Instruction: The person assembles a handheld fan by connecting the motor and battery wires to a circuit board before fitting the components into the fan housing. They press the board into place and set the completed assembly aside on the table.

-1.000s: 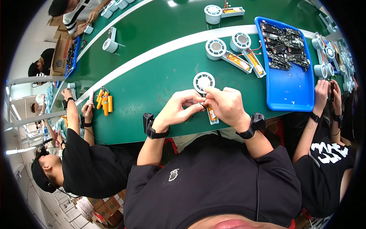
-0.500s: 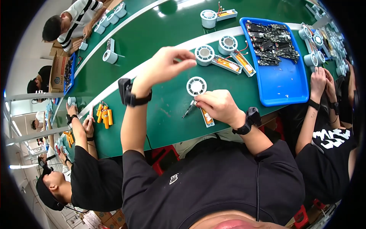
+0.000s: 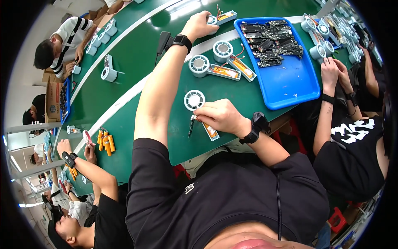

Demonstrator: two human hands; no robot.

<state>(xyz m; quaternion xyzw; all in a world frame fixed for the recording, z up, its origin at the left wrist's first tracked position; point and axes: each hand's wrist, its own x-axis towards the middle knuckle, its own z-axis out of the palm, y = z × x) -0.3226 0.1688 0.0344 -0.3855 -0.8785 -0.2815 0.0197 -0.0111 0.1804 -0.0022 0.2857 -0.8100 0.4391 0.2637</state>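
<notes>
My left hand (image 3: 198,25) is stretched out to the far side of the green bench, its fingers closed around the round head of a light-blue handheld fan (image 3: 226,16) with an open handle. Close to me, my right hand (image 3: 222,117) pinches at the neck of another handheld fan (image 3: 194,100). Its round grille faces up, and an orange battery shows in the open handle below my fingers. A thin dark piece (image 3: 191,128) with a pale upper end hangs beside that handle; its kind is unclear. Two more open fans (image 3: 199,65) (image 3: 222,50) with red wires lie between my hands.
A blue tray (image 3: 286,97) of black circuit boards stands to the right. Orange batteries (image 3: 106,143) lie left, near a co-worker's hand (image 3: 89,154). Another fan (image 3: 109,74) rests beyond the white strip (image 3: 124,96). More fan parts sit by a co-worker at right.
My left hand has moved away from me, from near the middle fans to the far fan, and closed on it. My right hand stays at the near fan. The view has shifted somewhat.
</notes>
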